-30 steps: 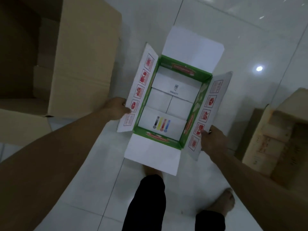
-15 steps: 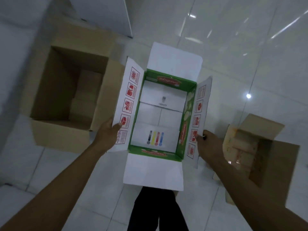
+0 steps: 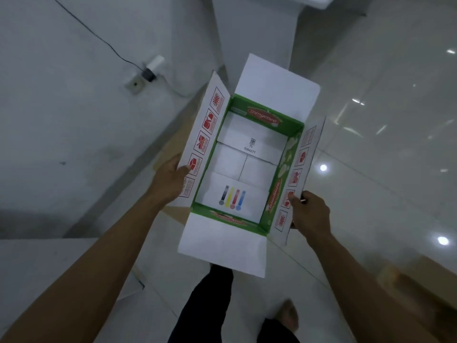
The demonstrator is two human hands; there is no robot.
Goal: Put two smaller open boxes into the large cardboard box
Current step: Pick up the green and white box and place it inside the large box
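I hold an open green-and-white box [image 3: 247, 167] in the air in front of me, its four white flaps spread out and its inside empty. My left hand [image 3: 170, 177] grips its left flap, the one with red symbols. My right hand [image 3: 309, 216] grips its right flap. A brown strip of cardboard [image 3: 170, 149] shows just under the box's left side, most likely part of the large cardboard box, which is otherwise hidden. A blurred brown cardboard box [image 3: 410, 290] sits at the lower right edge.
A white wall [image 3: 74, 120] with a socket [image 3: 134, 84], a plug and a black cable is on the left. A white pillar [image 3: 254, 33] stands behind the box. The glossy white tiled floor [image 3: 383, 120] stretches right. My dark-trousered legs and bare foot [image 3: 286, 315] are below.
The view has swung left and up: the open large cardboard box on the left is now almost hidden under the held box, and the box on the right has slid to the corner. Both hands keep their grip.
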